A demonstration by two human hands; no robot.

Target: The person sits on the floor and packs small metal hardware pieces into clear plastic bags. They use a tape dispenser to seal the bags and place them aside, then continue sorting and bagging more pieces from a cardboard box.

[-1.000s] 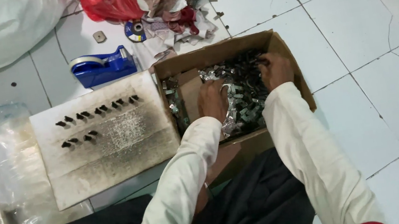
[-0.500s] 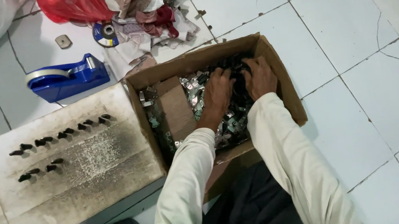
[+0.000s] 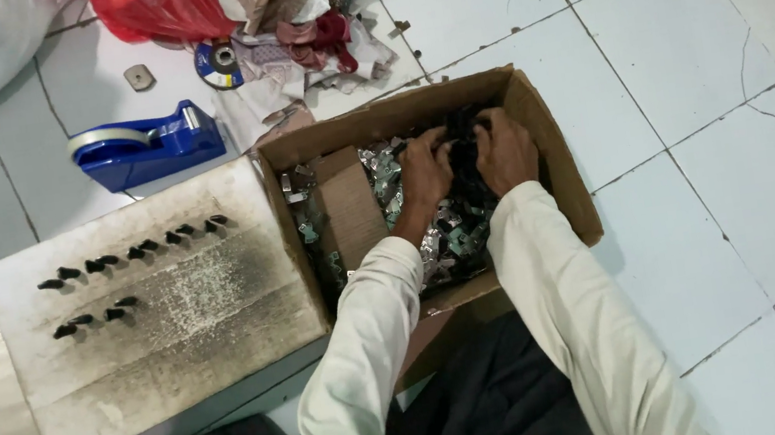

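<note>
Both hands sit inside the cardboard box (image 3: 548,139) on the tiled floor. Left hand (image 3: 425,170) and right hand (image 3: 503,149) are curled around a dark clump of parts (image 3: 464,141) at the box's far end, above silvery small pieces (image 3: 386,172). Blue tape dispenser (image 3: 145,145) and sooty board (image 3: 158,310) lie left.

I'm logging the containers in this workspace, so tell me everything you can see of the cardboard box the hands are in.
The cardboard box is brown, open-topped and worn, its flaps folded out and one flap bent down inside. It sits on the white tiled floor, close beside a stained white board. It holds a heap of small shiny metal pieces mixed with darker ones. The left hand and right hand both reach into the far end, gripping dark pieces together.
</note>
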